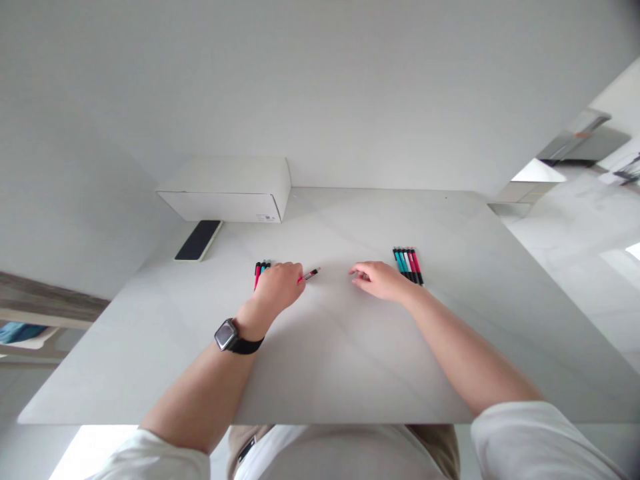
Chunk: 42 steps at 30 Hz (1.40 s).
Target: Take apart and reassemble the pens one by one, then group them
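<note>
Smooth tabletop; plastic-looking pens; matt cardboard box.

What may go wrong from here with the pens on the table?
The left hand seems to hold a slim red-and-black pen, one end sticking out; it might slip and roll on the pale tabletop.
The same hand partly hides some red and turquoise pens, so it might nudge them.
The right hand is near a row of turquoise, white and red pens and might brush it.
</note>
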Motion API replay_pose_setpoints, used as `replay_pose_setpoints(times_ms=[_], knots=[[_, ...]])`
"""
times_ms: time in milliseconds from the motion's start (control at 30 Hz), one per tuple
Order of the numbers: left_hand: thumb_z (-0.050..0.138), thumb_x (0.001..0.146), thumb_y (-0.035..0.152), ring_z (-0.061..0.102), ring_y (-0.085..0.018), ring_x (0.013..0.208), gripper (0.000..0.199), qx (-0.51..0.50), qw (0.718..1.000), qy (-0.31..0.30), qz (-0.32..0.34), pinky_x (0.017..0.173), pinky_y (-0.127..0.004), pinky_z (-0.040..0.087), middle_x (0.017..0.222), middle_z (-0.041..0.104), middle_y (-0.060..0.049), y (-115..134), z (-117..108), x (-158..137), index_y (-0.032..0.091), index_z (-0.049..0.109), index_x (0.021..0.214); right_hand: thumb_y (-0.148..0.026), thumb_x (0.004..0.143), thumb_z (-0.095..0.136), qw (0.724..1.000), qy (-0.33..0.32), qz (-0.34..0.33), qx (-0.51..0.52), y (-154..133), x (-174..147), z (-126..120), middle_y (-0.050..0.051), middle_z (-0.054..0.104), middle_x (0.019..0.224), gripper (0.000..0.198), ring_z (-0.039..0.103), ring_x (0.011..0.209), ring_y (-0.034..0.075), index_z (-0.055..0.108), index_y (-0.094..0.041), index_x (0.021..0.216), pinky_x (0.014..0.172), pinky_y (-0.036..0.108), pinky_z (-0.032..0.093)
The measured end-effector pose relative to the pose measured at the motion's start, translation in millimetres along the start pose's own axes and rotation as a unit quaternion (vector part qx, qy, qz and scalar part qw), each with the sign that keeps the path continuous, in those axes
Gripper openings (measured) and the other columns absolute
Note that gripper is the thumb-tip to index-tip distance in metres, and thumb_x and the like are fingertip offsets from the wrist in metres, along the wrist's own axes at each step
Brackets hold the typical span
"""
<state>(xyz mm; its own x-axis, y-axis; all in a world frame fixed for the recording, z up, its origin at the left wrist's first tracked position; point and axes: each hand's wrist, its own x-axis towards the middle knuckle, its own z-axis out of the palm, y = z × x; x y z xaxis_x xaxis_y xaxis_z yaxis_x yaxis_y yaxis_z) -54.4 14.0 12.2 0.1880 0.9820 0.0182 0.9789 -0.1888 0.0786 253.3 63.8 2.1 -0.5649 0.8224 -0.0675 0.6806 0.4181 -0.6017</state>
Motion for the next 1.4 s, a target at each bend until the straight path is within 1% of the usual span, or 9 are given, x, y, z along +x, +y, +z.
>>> replay_pose_setpoints(times_ms=[167, 300, 400, 500, 667, 867, 1000, 1167, 1400], knots=[[0.059, 0.099, 0.032, 0.066, -0.024, 0.087, 0.014, -0.087, 0.983, 0.081, 0.141, 0.081, -0.035, 0.046, 0.086, 0.071, -0.006, 34.4, -2.3, -5.5, 0.024, 0.070, 0.095, -0.037, 0.092, 0.069, 0.996, 0.016, -0.023, 0.081, -13.2, 0.5, 5.7, 0.002, 0.076, 0.107, 0.037, 0.064, 0.075, 0.015, 0.067, -0.030, 0.128, 0.071, 0.029, 0.047], [0.060, 0.101, 0.030, 0.066, -0.022, 0.090, 0.012, -0.139, 0.967, 0.103, 0.185, 0.086, -0.037, 0.046, 0.091, 0.072, -0.005, 45.1, 2.3, -7.4, 0.025, 0.070, 0.099, -0.041, 0.093, 0.066, 0.988, 0.024, -0.023, 0.150, -21.9, 1.5, 13.1, 0.001, 0.074, 0.094, 0.021, 0.065, 0.080, 0.016, 0.070, -0.026, 0.107, 0.073, 0.029, 0.047], [0.061, 0.102, 0.034, 0.067, -0.023, 0.095, 0.014, -0.168, 0.962, 0.128, 0.174, 0.091, -0.039, 0.047, 0.099, 0.074, -0.005, 41.8, 7.7, -4.9, 0.026, 0.069, 0.109, -0.044, 0.095, 0.062, 0.983, 0.042, 0.001, 0.177, -19.5, 3.3, 14.9, -0.002, 0.069, 0.081, 0.020, 0.062, 0.071, 0.016, 0.069, -0.025, 0.095, 0.066, 0.028, 0.045], [0.067, 0.099, 0.038, 0.067, -0.025, 0.101, 0.023, -0.181, 0.960, 0.159, 0.145, 0.096, -0.041, 0.047, 0.107, 0.074, -0.007, 34.5, 11.5, -0.8, 0.026, 0.067, 0.119, -0.049, 0.094, 0.062, 0.976, 0.077, 0.034, 0.201, -9.7, 6.0, 11.0, -0.002, 0.068, 0.080, 0.025, 0.060, 0.063, 0.015, 0.068, -0.025, 0.097, 0.062, 0.028, 0.045], [0.062, 0.101, 0.032, 0.067, -0.025, 0.098, 0.014, -0.182, 0.961, 0.170, 0.119, 0.093, -0.041, 0.048, 0.105, 0.075, -0.006, 28.8, 13.2, 3.2, 0.026, 0.069, 0.111, -0.056, 0.093, 0.062, 0.963, 0.091, 0.051, 0.247, 3.9, 9.4, 4.7, -0.001, 0.067, 0.079, 0.033, 0.061, 0.062, 0.015, 0.066, -0.024, 0.096, 0.061, 0.028, 0.049], [0.058, 0.104, 0.033, 0.067, -0.025, 0.099, 0.017, -0.217, 0.954, 0.178, 0.107, 0.095, -0.041, 0.049, 0.104, 0.076, -0.006, 31.9, 10.0, 2.5, 0.025, 0.071, 0.109, -0.062, 0.092, 0.060, 0.950, 0.091, 0.054, 0.293, 1.9, 9.2, 7.7, 0.002, 0.069, 0.086, 0.040, 0.060, 0.067, 0.016, 0.068, -0.023, 0.101, 0.057, 0.026, 0.051], [0.059, 0.103, 0.036, 0.068, -0.026, 0.101, 0.019, -0.251, 0.945, 0.186, 0.099, 0.096, -0.043, 0.051, 0.105, 0.077, -0.007, 33.2, 7.7, 1.8, 0.024, 0.073, 0.109, -0.059, 0.092, 0.062, 0.953, 0.065, 0.063, 0.289, 0.3, 8.3, 2.7, 0.003, 0.071, 0.088, 0.040, 0.060, 0.069, 0.016, 0.071, -0.023, 0.107, 0.056, 0.024, 0.052], [0.065, 0.101, 0.034, 0.070, -0.024, 0.100, 0.016, -0.294, 0.934, 0.185, 0.083, 0.092, -0.039, 0.054, 0.102, 0.078, -0.006, 35.1, 7.5, 1.8, 0.024, 0.076, 0.104, -0.056, 0.094, 0.061, 0.960, 0.063, 0.054, 0.266, -4.0, 4.6, -7.6, 0.002, 0.069, 0.085, 0.035, 0.061, 0.065, 0.014, 0.071, -0.023, 0.101, 0.056, 0.024, 0.050], [0.069, 0.098, 0.035, 0.072, -0.022, 0.099, 0.015, -0.355, 0.918, 0.170, 0.037, 0.092, -0.037, 0.057, 0.105, 0.079, -0.005, 37.7, 14.2, 3.4, 0.025, 0.077, 0.105, -0.055, 0.091, 0.065, 0.952, 0.140, 0.057, 0.264, -13.7, -14.0, 4.2, 0.002, 0.069, 0.099, 0.034, 0.062, 0.067, 0.014, 0.065, -0.026, 0.109, 0.058, 0.026, 0.053]])
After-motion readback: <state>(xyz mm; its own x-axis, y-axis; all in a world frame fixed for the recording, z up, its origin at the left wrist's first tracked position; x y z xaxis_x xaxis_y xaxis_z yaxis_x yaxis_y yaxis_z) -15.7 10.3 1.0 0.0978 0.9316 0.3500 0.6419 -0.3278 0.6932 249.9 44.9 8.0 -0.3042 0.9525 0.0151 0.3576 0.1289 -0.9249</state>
